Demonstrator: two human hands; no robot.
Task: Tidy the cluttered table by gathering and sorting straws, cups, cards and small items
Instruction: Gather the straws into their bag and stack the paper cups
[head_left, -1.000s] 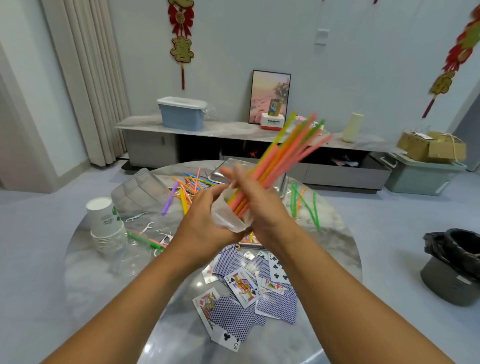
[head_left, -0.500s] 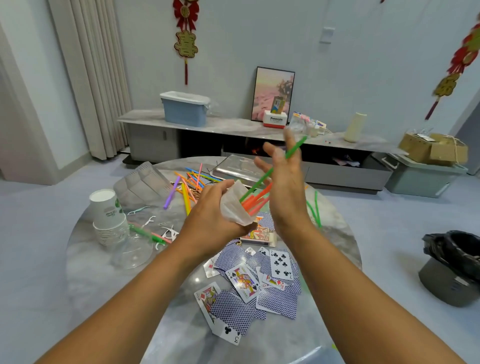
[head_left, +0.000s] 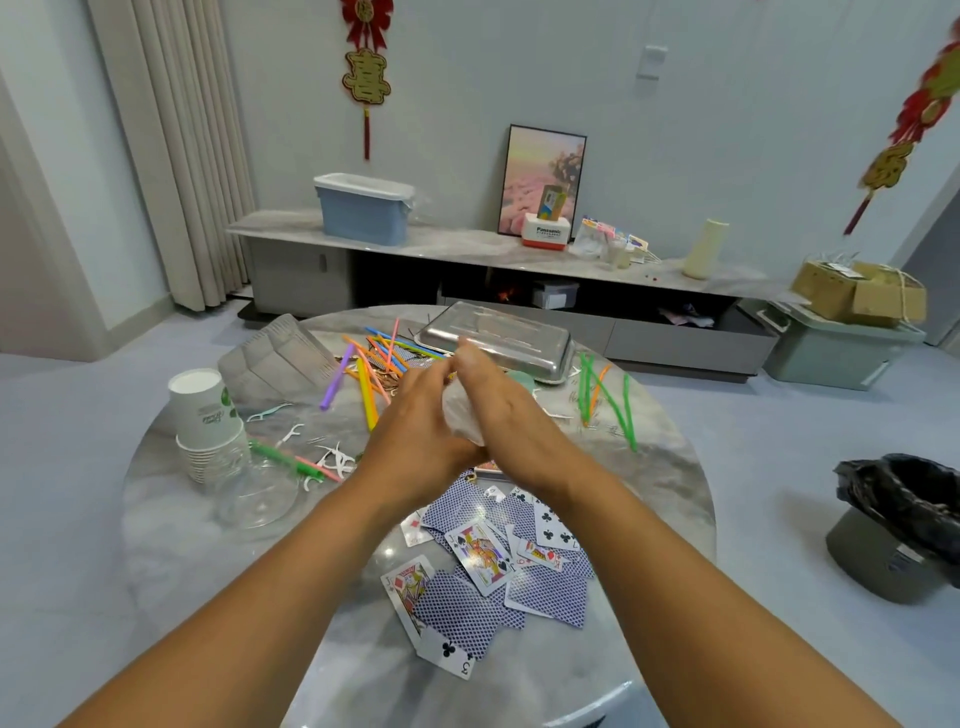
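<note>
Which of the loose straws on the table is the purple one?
The purple straw lies alone, just left of the orange and yellow straw pile, below the grey ridged tray. It looks thicker than the others; the green straws lie far right.

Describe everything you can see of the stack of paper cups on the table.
The stack of paper cups stands at the left edge of the round table, mouths down, flat white base on top. The top cup is white with green print; many nested rims show below. A clear plastic cup lies against it. Neither of the hands touches it.
</note>
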